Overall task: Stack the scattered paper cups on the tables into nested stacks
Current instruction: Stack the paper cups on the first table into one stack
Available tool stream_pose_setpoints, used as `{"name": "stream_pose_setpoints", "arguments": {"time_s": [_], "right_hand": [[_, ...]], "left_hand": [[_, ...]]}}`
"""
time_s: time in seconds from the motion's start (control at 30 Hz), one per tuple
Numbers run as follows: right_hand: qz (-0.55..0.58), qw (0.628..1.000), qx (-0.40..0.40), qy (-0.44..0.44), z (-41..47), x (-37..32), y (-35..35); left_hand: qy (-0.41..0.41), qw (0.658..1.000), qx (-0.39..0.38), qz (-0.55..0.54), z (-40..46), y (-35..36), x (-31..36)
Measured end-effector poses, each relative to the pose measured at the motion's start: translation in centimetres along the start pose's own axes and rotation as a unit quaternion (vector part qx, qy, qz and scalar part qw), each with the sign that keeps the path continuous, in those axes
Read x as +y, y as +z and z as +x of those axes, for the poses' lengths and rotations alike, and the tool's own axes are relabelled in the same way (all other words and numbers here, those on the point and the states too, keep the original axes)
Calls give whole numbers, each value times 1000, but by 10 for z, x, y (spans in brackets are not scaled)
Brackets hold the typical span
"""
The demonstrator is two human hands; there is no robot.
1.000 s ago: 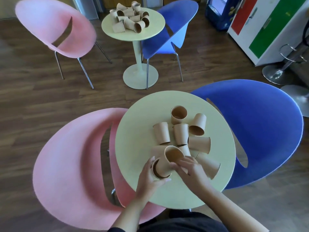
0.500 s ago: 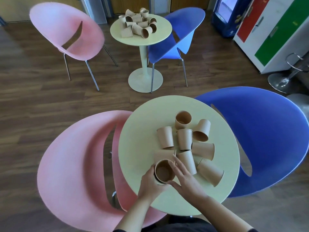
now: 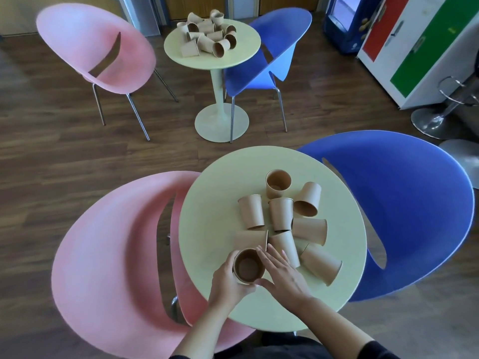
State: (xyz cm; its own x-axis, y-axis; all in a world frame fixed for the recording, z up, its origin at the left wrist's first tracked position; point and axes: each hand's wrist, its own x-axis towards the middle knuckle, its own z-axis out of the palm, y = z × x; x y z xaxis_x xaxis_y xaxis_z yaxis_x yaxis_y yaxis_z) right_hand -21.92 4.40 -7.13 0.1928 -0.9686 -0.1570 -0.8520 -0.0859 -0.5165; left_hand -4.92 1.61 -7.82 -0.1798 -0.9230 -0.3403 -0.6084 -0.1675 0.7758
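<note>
On the near round pale-green table [image 3: 212, 216], my left hand [image 3: 228, 283] grips an upright nested stack of brown paper cups [image 3: 248, 266] from the left. My right hand [image 3: 282, 275] lies against the stack's right side, fingers straight and thumb at its near side. Behind the stack, several loose cups are scattered. One stands mouth up [image 3: 278, 181]. Two stand mouth down [image 3: 251, 212] [image 3: 281, 213]. Others lie on their sides [image 3: 308, 199] [image 3: 309, 230] [image 3: 320, 264]. The far round table [image 3: 243, 53] carries a pile of several more cups [image 3: 207, 35].
A pink chair [image 3: 116, 255] hugs the near table's left side and a blue chair [image 3: 401, 203] its right. Another pink chair [image 3: 98, 47] and blue chair [image 3: 272, 47] flank the far table. At the right stand a coloured cabinet [image 3: 414, 47] and a stool base [image 3: 435, 120].
The tilted cup in my right hand has dropped into the stack, which now stands upright. My right hand's fingers have let go and straightened beside it. The view has shifted down slightly.
</note>
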Motion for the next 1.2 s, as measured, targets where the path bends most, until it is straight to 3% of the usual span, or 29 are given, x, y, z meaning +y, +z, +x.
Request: {"name": "stream_pose_setpoints", "arguments": {"time_s": [0.17,0.33,0.63,0.87,1.2], "right_hand": [[-3,995,89,46,-12,25,-23],[-5,969,135,205,-34,61,-46],[-70,935,18,347,-66,102,-42],[-21,927,-11,375,-66,108,-43],[67,920,62,380,-81,83,-72]], "left_hand": [[-3,1000,4,1,0,3,-1],[-22,1000,15,0,-2,8,2],[-20,999,45,-6,-16,12,10],[-14,998,62,12,-20,13,11],[-31,997,69,-15,-18,11,12]]}}
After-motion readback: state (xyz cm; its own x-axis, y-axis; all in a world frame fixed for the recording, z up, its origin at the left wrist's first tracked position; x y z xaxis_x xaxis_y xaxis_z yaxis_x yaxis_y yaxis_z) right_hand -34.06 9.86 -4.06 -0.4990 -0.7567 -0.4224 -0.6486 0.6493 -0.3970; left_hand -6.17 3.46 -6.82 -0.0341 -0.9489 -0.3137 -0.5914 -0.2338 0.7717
